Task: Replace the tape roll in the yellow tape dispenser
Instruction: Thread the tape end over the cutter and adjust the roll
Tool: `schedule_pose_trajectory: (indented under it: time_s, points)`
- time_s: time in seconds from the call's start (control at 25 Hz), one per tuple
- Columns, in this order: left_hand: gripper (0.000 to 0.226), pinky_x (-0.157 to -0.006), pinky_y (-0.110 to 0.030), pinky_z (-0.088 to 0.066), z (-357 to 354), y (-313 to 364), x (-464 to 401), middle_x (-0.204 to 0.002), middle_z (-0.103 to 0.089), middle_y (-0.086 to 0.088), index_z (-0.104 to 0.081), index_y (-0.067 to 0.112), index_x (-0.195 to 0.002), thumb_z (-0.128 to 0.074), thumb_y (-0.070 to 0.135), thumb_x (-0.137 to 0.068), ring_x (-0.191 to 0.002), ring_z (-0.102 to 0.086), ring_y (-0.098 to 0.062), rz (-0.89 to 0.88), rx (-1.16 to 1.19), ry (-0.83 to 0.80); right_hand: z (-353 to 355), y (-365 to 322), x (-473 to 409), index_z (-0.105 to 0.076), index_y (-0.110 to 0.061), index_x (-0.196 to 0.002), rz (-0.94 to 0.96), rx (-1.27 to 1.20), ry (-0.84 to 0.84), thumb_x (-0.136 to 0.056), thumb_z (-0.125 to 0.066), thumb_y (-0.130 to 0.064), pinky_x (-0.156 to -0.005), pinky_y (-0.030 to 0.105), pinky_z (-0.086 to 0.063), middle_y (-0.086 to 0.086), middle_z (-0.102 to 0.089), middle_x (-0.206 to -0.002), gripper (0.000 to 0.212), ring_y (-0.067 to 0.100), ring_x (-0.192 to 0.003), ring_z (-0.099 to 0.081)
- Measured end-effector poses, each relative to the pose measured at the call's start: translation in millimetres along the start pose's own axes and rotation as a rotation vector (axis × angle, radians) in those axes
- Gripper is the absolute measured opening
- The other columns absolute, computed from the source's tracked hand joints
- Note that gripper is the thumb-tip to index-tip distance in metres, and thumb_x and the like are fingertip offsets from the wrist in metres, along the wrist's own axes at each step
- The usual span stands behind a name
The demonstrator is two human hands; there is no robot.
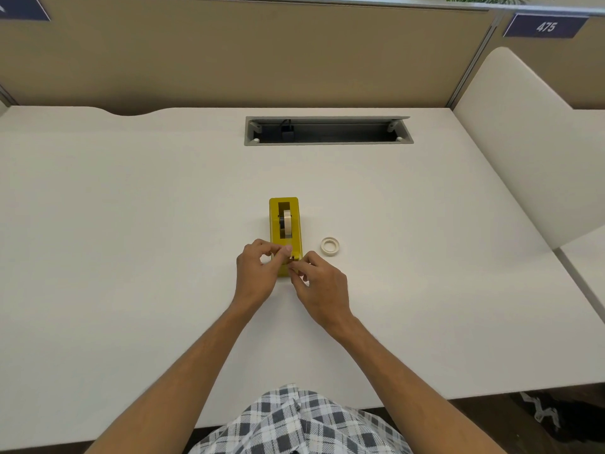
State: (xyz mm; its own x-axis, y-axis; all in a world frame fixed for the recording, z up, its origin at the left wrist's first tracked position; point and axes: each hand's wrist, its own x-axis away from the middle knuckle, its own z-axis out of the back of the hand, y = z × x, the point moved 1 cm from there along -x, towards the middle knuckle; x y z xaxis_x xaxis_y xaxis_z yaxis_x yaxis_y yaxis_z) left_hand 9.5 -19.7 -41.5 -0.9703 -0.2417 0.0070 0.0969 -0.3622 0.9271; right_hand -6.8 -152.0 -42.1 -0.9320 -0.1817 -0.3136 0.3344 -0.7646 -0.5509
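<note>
Desk (pixel 131 224): broad, flat, matte off-white top; carried everything else.
Cable tray (pixel 329 134): long grey rectangular recess at far centre, lid raised.
Yellow tape dispenser (pixel 284 224): stood at desk centre, long axis running near to far; glossy rigid block, rectangular well cut in top, cutter end nearest.
Tape roll (pixel 287 221): seated upright in the well on a dark hub; translucent, pale, thin-edged.
Spare ring (pixel 330 246): lay flat, right of dispenser and apart from it; cream, circular, thin-walled; core or roll not determinable.
Left hand (pixel 257 275): fingers curled at near left of dispenser, thumb and forefinger pinched over the cutter end; probably closed on the tape end, film too clear to confirm.
Right hand (pixel 322 285): fingertips drawn together at the near right corner, touching the cutter; contents of pinch not determinable.
Step in hand (judged): leading the free tape end onto the cutter.
Method: best done with body braced, film kept taut and square to the blade, pressed down evenly; adhesive face kept off fingertips.
</note>
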Motion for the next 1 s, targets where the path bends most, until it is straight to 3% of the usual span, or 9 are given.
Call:
schedule_pose_trajectory:
  time_s: [0.12, 0.28, 0.6, 0.84, 1.0]
  points:
    - [0.010, -0.073, -0.024, -0.045, -2, 0, -3, -0.086, -0.065, 0.007, -0.069, 0.029, -0.075, -0.071, 0.031, -0.085, -0.090, -0.061, -0.013, 0.060, 0.058, 0.015, 0, 0, -1, -0.074, -0.017, -0.095, -0.004, -0.002, -0.008, -0.087, -0.070, -0.020, -0.049, 0.020, -0.039, -0.002, -0.063, -0.078, 0.009, 0.014, -0.060, -0.057]
    - [0.018, -0.067, -0.016, -0.040, -3, 3, -5, -0.084, -0.064, 0.012, -0.066, 0.034, -0.068, -0.072, 0.028, -0.084, -0.084, -0.060, -0.002, 0.137, 0.095, 0.035, 0, 0, -1, -0.073, -0.018, -0.096, -0.008, -0.014, -0.027, -0.087, -0.070, -0.021, -0.050, 0.025, -0.047, -0.002, -0.064, -0.080, 0.010, 0.014, -0.062, -0.057]
    - [0.017, -0.066, -0.015, -0.038, -4, 6, -7, -0.087, -0.067, 0.007, -0.071, 0.021, -0.075, -0.069, 0.035, -0.085, -0.085, -0.061, -0.006, 0.253, 0.155, 0.032, 2, -6, 2, -0.072, -0.018, -0.094, 0.020, -0.030, -0.014, -0.087, -0.070, -0.019, -0.050, 0.030, -0.050, -0.003, -0.062, -0.080, 0.008, 0.013, -0.063, -0.057]
    - [0.009, -0.064, -0.014, -0.038, -4, 5, -9, -0.088, -0.065, 0.010, -0.070, 0.024, -0.076, -0.071, 0.026, -0.085, -0.084, -0.060, -0.003, 0.264, 0.147, 0.011, 6, -12, 6, -0.072, -0.017, -0.095, 0.029, -0.040, -0.005, -0.088, -0.068, -0.018, -0.051, 0.029, -0.051, -0.003, -0.063, -0.082, 0.009, 0.013, -0.063, -0.057]
    - [0.016, -0.069, -0.016, -0.038, -3, 5, -8, -0.091, -0.065, 0.007, -0.072, 0.019, -0.081, -0.065, 0.032, -0.089, -0.093, -0.059, -0.008, 0.273, 0.168, 0.000, 8, -14, 7, -0.071, -0.016, -0.097, 0.022, -0.046, -0.011, -0.089, -0.068, -0.018, -0.053, 0.021, -0.047, -0.001, -0.064, -0.085, 0.009, 0.013, -0.064, -0.059]
